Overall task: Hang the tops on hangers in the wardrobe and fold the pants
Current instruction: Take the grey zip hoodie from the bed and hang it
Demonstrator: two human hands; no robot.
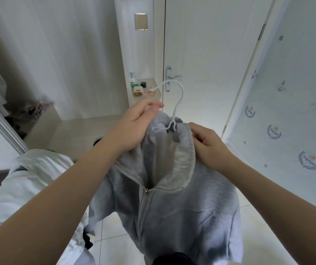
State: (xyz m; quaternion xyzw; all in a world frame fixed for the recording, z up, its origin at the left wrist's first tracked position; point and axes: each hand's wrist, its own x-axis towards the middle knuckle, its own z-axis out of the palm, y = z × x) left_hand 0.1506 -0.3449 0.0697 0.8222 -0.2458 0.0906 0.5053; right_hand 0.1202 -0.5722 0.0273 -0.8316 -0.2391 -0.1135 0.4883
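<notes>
A grey hoodie point(172, 197) hangs in the air between the 2 hands, in front of a white door point(201, 54). A white hanger point(179, 96) sits inside its neck, hook standing above the hood. The left hand point(138, 123) grips the fabric at the neck's left side. The right hand point(208, 142) pinches the hood's edge on the right. A white garment point(28, 178) lies at lower left, and below is the tiled floor point(115, 226).
</notes>
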